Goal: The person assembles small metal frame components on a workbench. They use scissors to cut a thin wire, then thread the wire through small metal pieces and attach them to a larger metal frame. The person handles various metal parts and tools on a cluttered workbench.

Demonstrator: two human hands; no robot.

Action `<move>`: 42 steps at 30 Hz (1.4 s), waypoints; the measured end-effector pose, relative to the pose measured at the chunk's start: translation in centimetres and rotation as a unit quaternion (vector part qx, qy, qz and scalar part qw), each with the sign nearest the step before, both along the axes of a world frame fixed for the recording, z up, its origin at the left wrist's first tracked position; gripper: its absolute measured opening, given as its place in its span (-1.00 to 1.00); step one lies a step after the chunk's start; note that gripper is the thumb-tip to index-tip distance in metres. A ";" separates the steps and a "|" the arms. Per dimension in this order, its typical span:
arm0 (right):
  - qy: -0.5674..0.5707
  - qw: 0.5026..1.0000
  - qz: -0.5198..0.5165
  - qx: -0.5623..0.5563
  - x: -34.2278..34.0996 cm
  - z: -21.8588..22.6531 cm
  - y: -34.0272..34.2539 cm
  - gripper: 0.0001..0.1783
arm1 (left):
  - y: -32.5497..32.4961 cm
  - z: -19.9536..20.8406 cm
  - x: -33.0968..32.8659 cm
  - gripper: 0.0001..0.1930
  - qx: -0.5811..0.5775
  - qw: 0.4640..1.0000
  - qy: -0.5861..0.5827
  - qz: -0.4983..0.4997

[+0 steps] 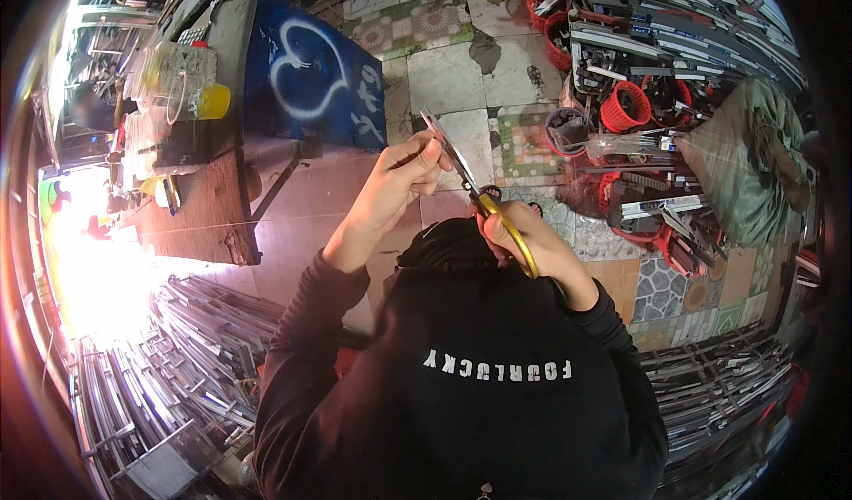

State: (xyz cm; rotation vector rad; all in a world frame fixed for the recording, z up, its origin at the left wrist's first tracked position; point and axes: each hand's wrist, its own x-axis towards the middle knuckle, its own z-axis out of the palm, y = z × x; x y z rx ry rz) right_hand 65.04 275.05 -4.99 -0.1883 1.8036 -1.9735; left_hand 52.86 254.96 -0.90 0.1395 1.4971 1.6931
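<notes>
A pair of scissors with yellow handles (513, 234) is held in front of my chest, its metal blades pointing up and to the left. My right hand (535, 238) is wrapped around the handles. Close to the blade tips, my left hand (399, 179) is closed in a pinch, thumb against fingers, right beside the blades. Whether it grips the blades or some thin piece cannot be made out. The blades look nearly closed together. Both forearms are in black sleeves.
At left, a wooden table (209, 212) carries a clear plastic container (169, 83) and a yellow cup (214, 102). A blue panel (311, 74) adjoins it. Red baskets (625, 107), metal strips (674, 30) and a greenish sack (750, 163) line the right. More strips (186, 349) lie lower left, near glaring light.
</notes>
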 end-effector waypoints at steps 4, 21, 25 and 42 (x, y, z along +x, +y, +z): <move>-0.004 1.000 -0.012 -0.018 0.2 -0.5 0.0 0.01 | 0.0 -0.3 0.7 -0.65 -0.008 0.999 -0.042 0.028; -0.066 0.996 -0.010 -0.058 1.8 -2.6 0.1 -0.02 | 0.5 -2.1 2.2 -0.67 -0.012 0.995 -0.075 0.069; -0.150 0.971 0.006 -0.184 2.6 -3.6 0.8 -0.26 | 0.5 -2.6 3.0 -0.68 -0.042 0.992 -0.097 0.068; -0.295 0.909 0.211 -0.206 5.2 -7.7 0.0 -0.16 | -3.4 -7.7 12.2 -0.72 -0.010 0.963 -0.159 0.215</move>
